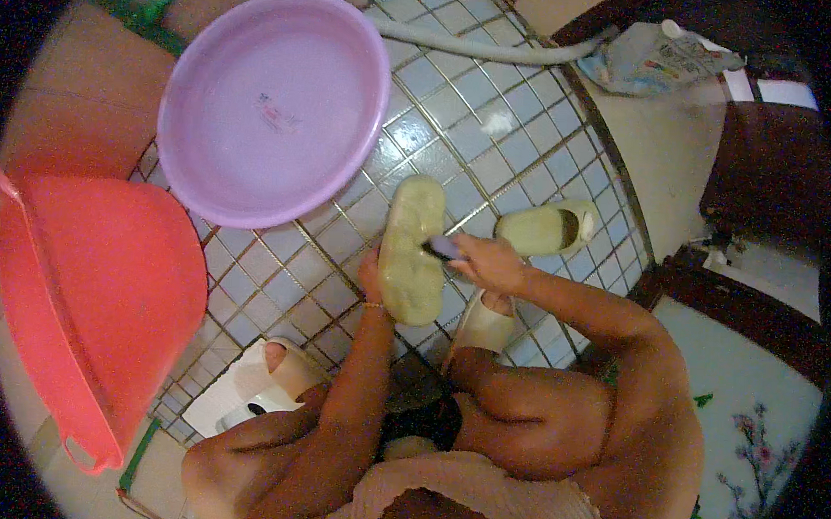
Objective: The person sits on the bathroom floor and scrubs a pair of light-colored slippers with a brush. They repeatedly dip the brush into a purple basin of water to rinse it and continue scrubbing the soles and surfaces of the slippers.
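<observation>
My left hand [371, 275] grips a pale yellow-green slipper [412, 287] from its left side, with part of the hand hidden beneath it. The slipper is held lengthwise, and a broad sole face, wet in places, shows. From the right, my right hand [487, 262] holds a small brush [447, 248] with a purple back, its dark end against the middle of the slipper. A matching slipper [536, 231] lies on the tiled floor [454, 147] beyond my right hand.
A large purple basin [256, 117] stands at the upper left, and a red tub [113, 269] is at the left. A grey hose [478, 50] runs along the top towards a plastic bag [656, 62]. My feet, in light slippers [485, 327], are near the hands.
</observation>
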